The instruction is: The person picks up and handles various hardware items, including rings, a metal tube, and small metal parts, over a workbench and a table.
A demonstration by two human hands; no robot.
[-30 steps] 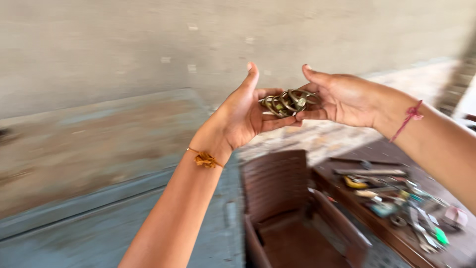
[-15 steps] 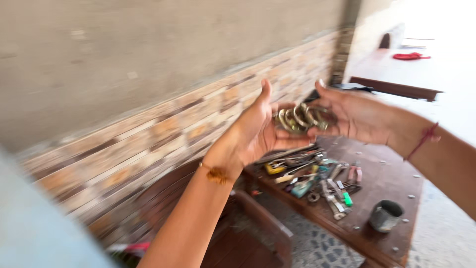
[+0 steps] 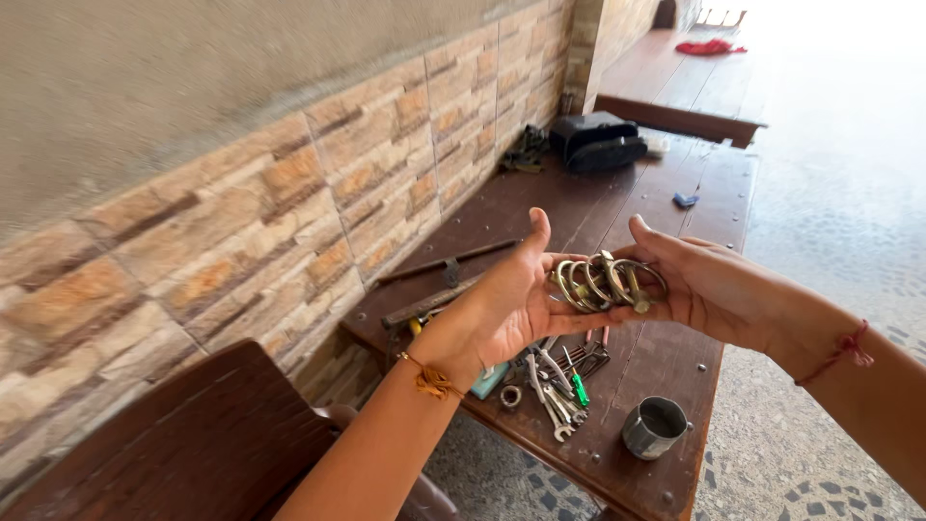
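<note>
A bunch of brass-coloured metal rings (image 3: pixel 608 282) rests between my two palms, held in the air over a brown wooden bench. My left hand (image 3: pixel 502 304) is cupped with its thumb up and supports the rings from the left. My right hand (image 3: pixel 704 285) faces it and holds the same bunch from the right with its fingertips. Each wrist carries a thread band, orange on the left and red on the right.
Below my hands the wooden bench (image 3: pixel 694 193) holds a pile of wrenches and small tools (image 3: pixel 555 381), a metal cup (image 3: pixel 654 427), long bars (image 3: pixel 439 280) and a black bag (image 3: pixel 598 143). A stone-tile wall (image 3: pixel 289 193) runs along the left. A brown chair (image 3: pixel 203 444) stands at the lower left.
The view has swung down and right from a bare wall to the bench and tools. My hands keep the same hold on the rings throughout.
</note>
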